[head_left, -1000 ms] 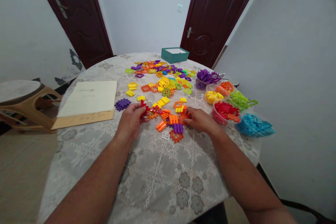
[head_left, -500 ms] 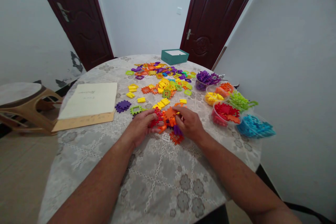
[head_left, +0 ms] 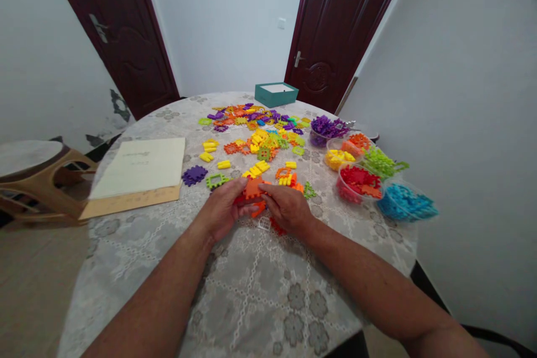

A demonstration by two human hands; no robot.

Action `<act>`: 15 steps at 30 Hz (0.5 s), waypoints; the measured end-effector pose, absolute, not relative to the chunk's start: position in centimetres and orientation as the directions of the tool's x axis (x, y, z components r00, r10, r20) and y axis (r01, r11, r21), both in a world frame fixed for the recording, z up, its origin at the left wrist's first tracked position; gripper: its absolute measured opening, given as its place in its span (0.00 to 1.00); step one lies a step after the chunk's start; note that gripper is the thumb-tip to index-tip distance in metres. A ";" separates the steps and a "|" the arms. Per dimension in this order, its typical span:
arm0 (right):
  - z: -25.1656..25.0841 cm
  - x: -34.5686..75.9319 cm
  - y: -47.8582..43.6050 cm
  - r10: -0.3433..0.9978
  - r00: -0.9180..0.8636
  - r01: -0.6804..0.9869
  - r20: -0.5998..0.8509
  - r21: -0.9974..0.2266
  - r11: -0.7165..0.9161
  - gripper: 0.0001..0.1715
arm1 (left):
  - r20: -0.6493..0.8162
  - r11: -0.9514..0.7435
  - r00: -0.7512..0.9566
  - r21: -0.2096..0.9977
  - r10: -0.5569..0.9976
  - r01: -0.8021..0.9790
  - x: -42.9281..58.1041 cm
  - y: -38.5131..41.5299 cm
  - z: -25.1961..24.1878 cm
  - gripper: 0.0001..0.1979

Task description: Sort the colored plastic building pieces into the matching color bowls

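Between my hands, just above the tablecloth, is an orange toothed building piece [head_left: 253, 187]. My left hand [head_left: 224, 207] pinches its left side, with red building pieces partly showing against the fingers. At its right edge, the thumb and fingertips of my right hand [head_left: 290, 208] are closed on the same orange piece. Under the hands lie a white window-shaped piece [head_left: 264, 224] and a red toothed piece [head_left: 277, 227], half covered by the right hand. Beyond the fingers are a row of yellow pieces [head_left: 256, 169] and a green frame piece [head_left: 216, 180].
A mixed heap of building pieces [head_left: 251, 117] spreads across the far table before a teal box [head_left: 276, 95]. Clear tubs of purple [head_left: 328, 127], red [head_left: 359, 182] and blue pieces [head_left: 406, 201] line the right. Paper sheets [head_left: 138, 168] lie left, near a stool [head_left: 39, 179].
The orange piece has moved left, to the left hand, and my right hand has followed it. Yellow and orange pieces behind the right hand are now uncovered. The view has shifted slightly.
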State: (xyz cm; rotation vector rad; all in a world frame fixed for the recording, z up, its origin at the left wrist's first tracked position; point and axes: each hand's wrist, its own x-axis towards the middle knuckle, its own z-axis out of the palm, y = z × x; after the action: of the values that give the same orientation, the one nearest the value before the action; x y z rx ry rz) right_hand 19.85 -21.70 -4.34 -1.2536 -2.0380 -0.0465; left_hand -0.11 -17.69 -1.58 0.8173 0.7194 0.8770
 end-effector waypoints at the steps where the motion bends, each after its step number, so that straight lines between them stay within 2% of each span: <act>1: -4.4 19.7 -21.7 0.758 -0.278 0.784 0.591 -0.316 0.534 0.18 | -0.198 0.388 0.464 0.850 0.863 -0.357 -0.1 -17.7 -1.5 0.13; 10: -4.7 19.7 -21.5 0.753 -0.258 0.768 0.605 -0.344 0.540 0.18 | -0.190 0.357 0.459 0.881 0.868 -0.310 -0.4 -17.5 -1.4 0.17; 15: -4.4 19.6 -21.5 0.711 -0.349 0.739 0.611 -0.287 0.610 0.15 | -0.187 0.334 0.438 0.898 0.879 -0.285 -0.1 -17.9 -1.3 0.16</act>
State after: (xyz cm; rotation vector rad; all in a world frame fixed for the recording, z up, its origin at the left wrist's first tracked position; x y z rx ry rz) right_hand 19.55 -21.46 -4.43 -1.1370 -2.1149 -0.0503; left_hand -0.08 -17.90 -1.29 0.9239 0.7753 0.8685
